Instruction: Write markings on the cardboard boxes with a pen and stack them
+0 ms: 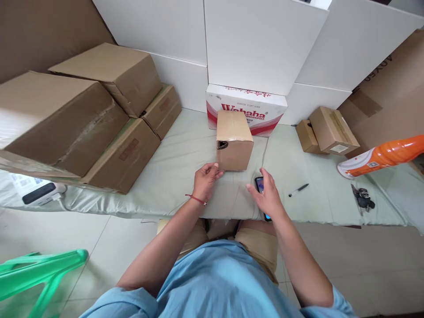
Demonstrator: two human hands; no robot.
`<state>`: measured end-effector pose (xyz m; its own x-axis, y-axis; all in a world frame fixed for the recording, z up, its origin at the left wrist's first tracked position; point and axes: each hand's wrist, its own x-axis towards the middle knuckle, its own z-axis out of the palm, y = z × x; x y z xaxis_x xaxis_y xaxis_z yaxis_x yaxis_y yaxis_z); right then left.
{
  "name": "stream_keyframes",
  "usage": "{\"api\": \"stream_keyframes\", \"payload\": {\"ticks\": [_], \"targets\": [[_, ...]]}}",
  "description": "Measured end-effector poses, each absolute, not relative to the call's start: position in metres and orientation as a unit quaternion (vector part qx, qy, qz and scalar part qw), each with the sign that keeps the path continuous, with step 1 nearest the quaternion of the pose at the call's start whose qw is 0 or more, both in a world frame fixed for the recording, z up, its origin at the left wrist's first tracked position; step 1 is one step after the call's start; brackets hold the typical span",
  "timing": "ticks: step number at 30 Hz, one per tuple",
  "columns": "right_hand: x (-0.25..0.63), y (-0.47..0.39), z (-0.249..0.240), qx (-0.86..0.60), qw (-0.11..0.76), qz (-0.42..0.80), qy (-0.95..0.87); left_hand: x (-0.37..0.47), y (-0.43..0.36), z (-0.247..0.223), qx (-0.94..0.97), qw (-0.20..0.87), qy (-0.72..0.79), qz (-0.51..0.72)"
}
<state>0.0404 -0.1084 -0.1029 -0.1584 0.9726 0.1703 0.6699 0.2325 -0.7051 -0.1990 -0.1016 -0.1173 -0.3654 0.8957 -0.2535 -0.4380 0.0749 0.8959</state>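
A small brown cardboard box (234,154) stands on the green cloth of the table, with a dark torn hole at the upper left of its near face. At its lower left corner, my left hand (206,180) pinches the bottom edge between thumb and fingers. A red string bracelet circles that wrist. To the right, my right hand (266,194) is raised with thumb and fingers apart, holding nothing. Partly under it lies a phone (260,183) with a lit screen. Behind the small box is a white and red Wahaha carton (247,99).
Large cardboard boxes (99,128) are stacked at the left, near a white device (39,193). On the right lie a pen (298,190), keys (363,198), an orange bottle (380,157) and two small boxes (333,130). A green stool (43,269) stands lower left.
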Motion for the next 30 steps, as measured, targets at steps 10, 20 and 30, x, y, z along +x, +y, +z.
{"api": "stream_keyframes", "payload": {"ticks": [10,20,30], "targets": [[-0.01,-0.065,-0.103,-0.522,0.453,0.474,-0.545,-0.203,-0.112,-0.101,0.251,0.509,0.528,0.632],[-0.042,-0.151,-0.086,-0.457,0.396,0.62,-0.5,-0.219,-0.185,-0.064,0.372,0.392,0.561,0.628],[-0.093,-0.171,-0.092,-0.369,0.221,0.793,-0.431,-0.277,-0.218,-0.091,0.41,0.218,0.72,0.516]]}}
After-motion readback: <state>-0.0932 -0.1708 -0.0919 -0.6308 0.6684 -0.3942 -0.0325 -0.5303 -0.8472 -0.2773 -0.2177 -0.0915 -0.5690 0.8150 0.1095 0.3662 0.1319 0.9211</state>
